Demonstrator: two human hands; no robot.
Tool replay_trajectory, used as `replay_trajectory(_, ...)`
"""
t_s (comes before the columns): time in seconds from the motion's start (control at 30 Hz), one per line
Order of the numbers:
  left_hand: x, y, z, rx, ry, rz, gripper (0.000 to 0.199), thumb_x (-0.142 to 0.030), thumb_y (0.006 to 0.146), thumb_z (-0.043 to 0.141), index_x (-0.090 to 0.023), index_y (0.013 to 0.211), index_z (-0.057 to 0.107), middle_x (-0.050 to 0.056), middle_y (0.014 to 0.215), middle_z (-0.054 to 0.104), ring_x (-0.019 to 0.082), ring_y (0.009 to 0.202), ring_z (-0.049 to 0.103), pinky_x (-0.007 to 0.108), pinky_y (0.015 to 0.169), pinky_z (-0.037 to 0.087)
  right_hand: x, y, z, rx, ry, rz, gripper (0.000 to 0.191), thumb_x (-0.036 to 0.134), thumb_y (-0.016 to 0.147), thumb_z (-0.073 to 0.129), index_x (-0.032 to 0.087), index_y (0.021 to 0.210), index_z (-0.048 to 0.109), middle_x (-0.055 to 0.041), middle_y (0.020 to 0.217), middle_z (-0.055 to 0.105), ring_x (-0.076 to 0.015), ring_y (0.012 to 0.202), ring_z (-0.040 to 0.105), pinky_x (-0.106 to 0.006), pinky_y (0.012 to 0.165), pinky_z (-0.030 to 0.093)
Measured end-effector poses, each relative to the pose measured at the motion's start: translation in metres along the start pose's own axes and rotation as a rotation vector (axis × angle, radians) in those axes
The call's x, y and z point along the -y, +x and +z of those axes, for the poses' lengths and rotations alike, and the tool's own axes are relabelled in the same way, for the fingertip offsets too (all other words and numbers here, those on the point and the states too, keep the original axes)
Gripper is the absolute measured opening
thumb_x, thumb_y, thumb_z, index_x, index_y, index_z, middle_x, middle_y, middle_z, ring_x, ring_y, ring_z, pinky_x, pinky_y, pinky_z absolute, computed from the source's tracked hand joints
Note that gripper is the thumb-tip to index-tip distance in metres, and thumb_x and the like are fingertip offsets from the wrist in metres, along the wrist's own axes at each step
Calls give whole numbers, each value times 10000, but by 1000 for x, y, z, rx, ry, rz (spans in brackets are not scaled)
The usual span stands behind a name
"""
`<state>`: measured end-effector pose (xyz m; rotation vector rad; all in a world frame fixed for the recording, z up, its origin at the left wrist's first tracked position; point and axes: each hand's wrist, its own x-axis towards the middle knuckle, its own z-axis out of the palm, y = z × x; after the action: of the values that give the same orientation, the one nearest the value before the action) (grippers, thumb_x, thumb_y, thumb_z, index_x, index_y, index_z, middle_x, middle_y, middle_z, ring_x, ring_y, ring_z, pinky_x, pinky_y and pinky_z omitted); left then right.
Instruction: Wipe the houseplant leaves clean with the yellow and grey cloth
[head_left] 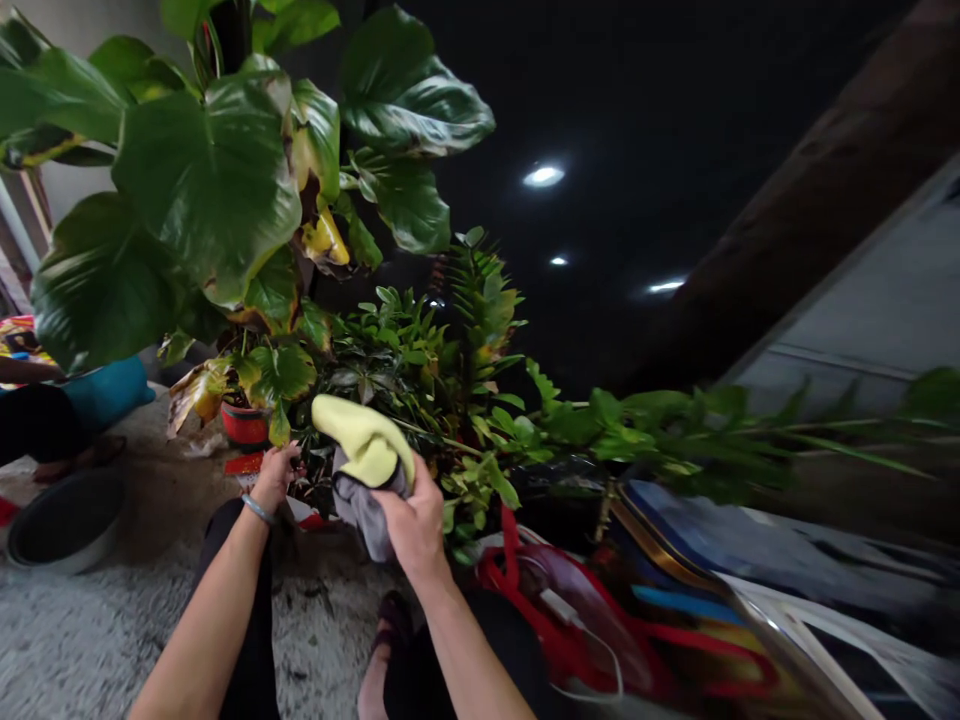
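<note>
My right hand is closed on a folded cloth, yellow on one side and grey on the other. The cloth is bunched up in front of the green plants. Further left, my left hand, with a pale bangle at the wrist, reaches toward the low leaves. Its fingers look slightly bent and apart, though they are small and partly blurred; I see nothing held in them. Just beyond it stands a red pot with a large-leaved plant. Smaller bushy plants grow behind the cloth.
A dark basin sits on the rough concrete floor at left, near another person's blue garment. To my right lie a red bag with a white cable and flat framed boards. Dark glass reflects lights behind.
</note>
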<state>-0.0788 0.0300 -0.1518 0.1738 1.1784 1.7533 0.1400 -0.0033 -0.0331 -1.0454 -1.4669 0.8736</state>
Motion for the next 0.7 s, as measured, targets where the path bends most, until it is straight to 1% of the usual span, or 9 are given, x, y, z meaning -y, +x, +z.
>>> replay_trajectory(0.07, -1, -2, 1, -3, 10, -16, 279, -92, 607, 786, -166, 846, 664, -39, 641, 645, 129, 519, 578, 291, 577, 530, 13, 14, 2, -75, 12, -54, 564, 332, 655, 736, 174, 1195, 700, -124, 1145, 793, -301, 1050, 724, -398, 954, 570)
replay_trajectory(0.13, 0, -4, 4, -2, 15, -20, 280, -95, 603, 799, -166, 833, 656, -40, 640, 645, 129, 515, 584, 291, 579, 533, 16, 18, 12, -80, 29, -73, 580, 355, 672, 737, 174, 1220, 685, -130, 1175, 785, -298, 1073, 717, -406, 981, 559)
replay_trajectory(0.27, 4, -6, 8, -2, 14, -6, 183, -136, 658, 788, -173, 757, 639, -8, 632, 666, 150, 550, 617, 288, 594, 534, -15, -6, 34, 125, -33, 14, 568, 272, 607, 676, 217, 1171, 712, -91, 1115, 806, -303, 1045, 729, -424, 971, 570)
replay_trajectory(0.33, 5, -5, 7, -10, 9, 4, 142, -146, 695, 765, -181, 716, 629, 6, 614, 667, 161, 565, 628, 283, 594, 528, -34, -21, 35, 236, -86, 80, 557, 220, 565, 621, 229, 1112, 733, -66, 1033, 820, -305, 988, 742, -431, 934, 587)
replay_trajectory(0.4, 4, -4, 6, -17, 7, 10, 148, -130, 697, 759, -183, 697, 621, 3, 598, 658, 157, 550, 617, 279, 583, 516, -43, -26, 28, 277, -91, 118, 563, 206, 551, 594, 222, 1095, 738, -61, 1001, 823, -305, 955, 747, -430, 910, 594)
replay_trajectory(0.47, 3, -2, 4, -21, 10, 11, 179, -101, 666, 765, -184, 695, 610, -16, 594, 642, 139, 514, 590, 280, 572, 509, -38, -20, 18, 231, -55, 113, 567, 229, 570, 611, 210, 1124, 732, -69, 1025, 819, -305, 962, 744, -422, 906, 591)
replay_trajectory(0.57, 1, -3, 3, -9, 13, 13, 252, -86, 612, 780, -192, 671, 560, -53, 596, 602, 120, 490, 568, 291, 577, 524, -14, 1, 10, 64, -12, 56, 574, 308, 612, 685, 190, 1173, 714, -90, 1076, 807, -309, 998, 732, -414, 926, 578)
replay_trajectory(0.63, 1, -5, 5, 10, 16, 14, 292, -93, 587, 794, -197, 662, 531, -61, 608, 595, 120, 495, 574, 295, 578, 531, 1, 12, 12, -29, -1, 12, 584, 363, 643, 721, 178, 1197, 700, -115, 1134, 792, -312, 1050, 720, -414, 960, 563)
replay_trajectory(0.7, 2, -6, 6, 25, 20, 12, 302, -101, 581, 798, -199, 658, 523, -61, 606, 593, 123, 501, 577, 288, 570, 524, 6, 13, 19, -41, 6, -13, 595, 373, 658, 724, 172, 1217, 689, -134, 1186, 778, -313, 1093, 708, -418, 989, 551)
